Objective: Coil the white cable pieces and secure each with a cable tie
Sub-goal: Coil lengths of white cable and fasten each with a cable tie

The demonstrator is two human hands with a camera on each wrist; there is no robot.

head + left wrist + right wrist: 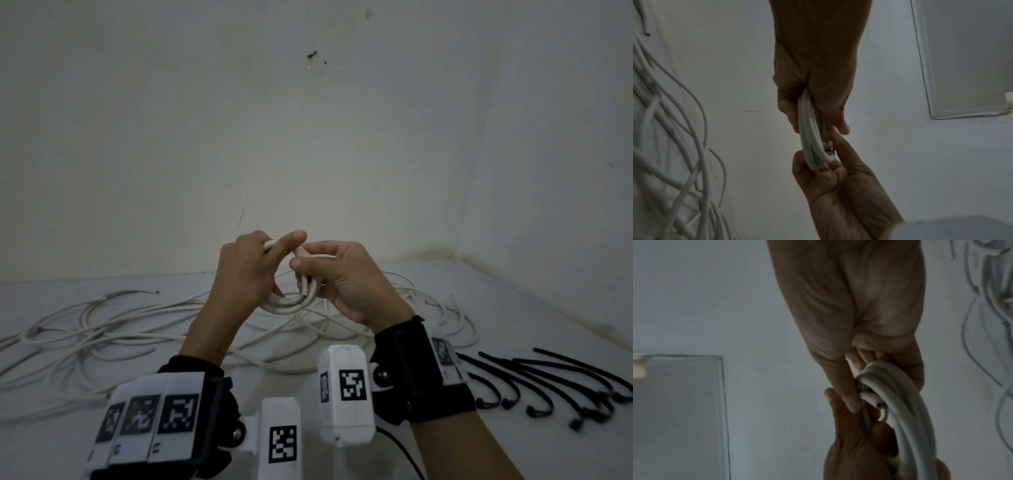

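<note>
I hold a small coil of white cable (291, 304) in the air above the table, between both hands. My left hand (253, 267) grips the coil's left side, its thumb pointing up over the top. My right hand (329, 270) pinches the right side, where the loops bunch together. In the left wrist view the coil (809, 129) runs from my left hand (813, 84) down into my right hand (838, 186). The right wrist view shows a cut cable end (873, 400) against the coil (904, 410), under my right hand's fingers (849, 386). Several black cable ties (548, 383) lie on the table at the right.
A tangle of loose white cable pieces (102, 329) spreads over the white table (513, 301) beneath and left of my hands. A plain wall rises directly behind the table and meets a side wall at the right corner.
</note>
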